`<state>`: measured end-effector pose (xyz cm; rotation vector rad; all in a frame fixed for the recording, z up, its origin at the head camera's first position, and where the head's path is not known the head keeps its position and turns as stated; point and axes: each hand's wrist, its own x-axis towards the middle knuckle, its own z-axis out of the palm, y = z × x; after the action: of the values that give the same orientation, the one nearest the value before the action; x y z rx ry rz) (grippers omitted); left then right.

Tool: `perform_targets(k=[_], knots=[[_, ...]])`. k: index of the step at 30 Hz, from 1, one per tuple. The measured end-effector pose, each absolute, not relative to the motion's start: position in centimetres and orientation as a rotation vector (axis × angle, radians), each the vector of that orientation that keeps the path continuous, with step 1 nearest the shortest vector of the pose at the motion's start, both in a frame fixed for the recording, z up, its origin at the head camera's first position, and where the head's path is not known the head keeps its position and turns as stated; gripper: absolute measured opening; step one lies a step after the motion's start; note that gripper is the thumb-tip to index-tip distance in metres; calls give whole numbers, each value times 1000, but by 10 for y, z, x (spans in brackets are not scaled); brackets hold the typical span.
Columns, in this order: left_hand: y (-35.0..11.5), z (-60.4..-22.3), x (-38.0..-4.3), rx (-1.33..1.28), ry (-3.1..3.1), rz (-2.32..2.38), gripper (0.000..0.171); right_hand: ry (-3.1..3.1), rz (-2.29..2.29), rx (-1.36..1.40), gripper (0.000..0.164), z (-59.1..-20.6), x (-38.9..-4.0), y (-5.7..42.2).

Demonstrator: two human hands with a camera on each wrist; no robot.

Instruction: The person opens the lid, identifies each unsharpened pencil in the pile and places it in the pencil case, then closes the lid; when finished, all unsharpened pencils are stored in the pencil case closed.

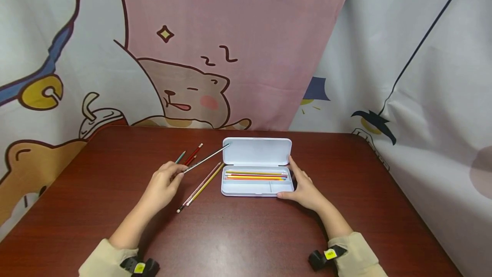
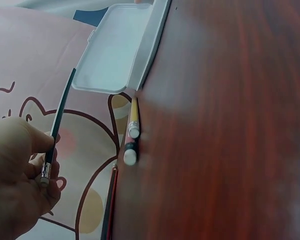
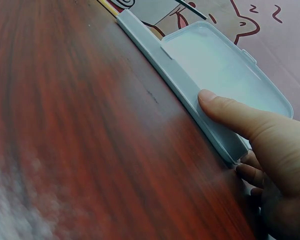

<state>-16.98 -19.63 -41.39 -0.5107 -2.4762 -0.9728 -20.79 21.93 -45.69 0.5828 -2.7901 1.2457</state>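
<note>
My left hand [image 1: 163, 184] pinches a dark green pencil [image 2: 63, 106] between thumb and fingers, near its eraser end. In the head view the pencil slants up to the right, and its far tip overlaps the lid of the white pencil case [image 1: 246, 189]. The case lies with its lid raised, and several pencils [image 1: 255, 176] lie side by side in its back compartment. At its right end, my right hand [image 1: 306, 190] grips the case, thumb [image 3: 225, 107] on the front wall and fingers round the corner.
A yellow pencil [image 1: 205, 184] and a pinkish pencil [image 1: 195, 189] lie slanted left of the case. Beyond my left hand are red pencils [image 1: 194, 154] and a green one [image 1: 180, 157]. A printed curtain [image 1: 261, 54] hangs behind the brown table [image 1: 230, 243].
</note>
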Motion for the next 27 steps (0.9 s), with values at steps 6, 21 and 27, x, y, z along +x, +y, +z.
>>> perform_targets(k=[6,21,27], knots=[[-181,-411,-178,-575,-2477,-1007,18,-2784,1247,587,122,-457,-208,219],[-131,-408,-196,-770,-2466,-1066,17,-2795,1276,570,120,-452,-205,217],[-113,-410,-206,-889,-2437,-1048,18,-2797,1277,566,120,-452,-205,217]])
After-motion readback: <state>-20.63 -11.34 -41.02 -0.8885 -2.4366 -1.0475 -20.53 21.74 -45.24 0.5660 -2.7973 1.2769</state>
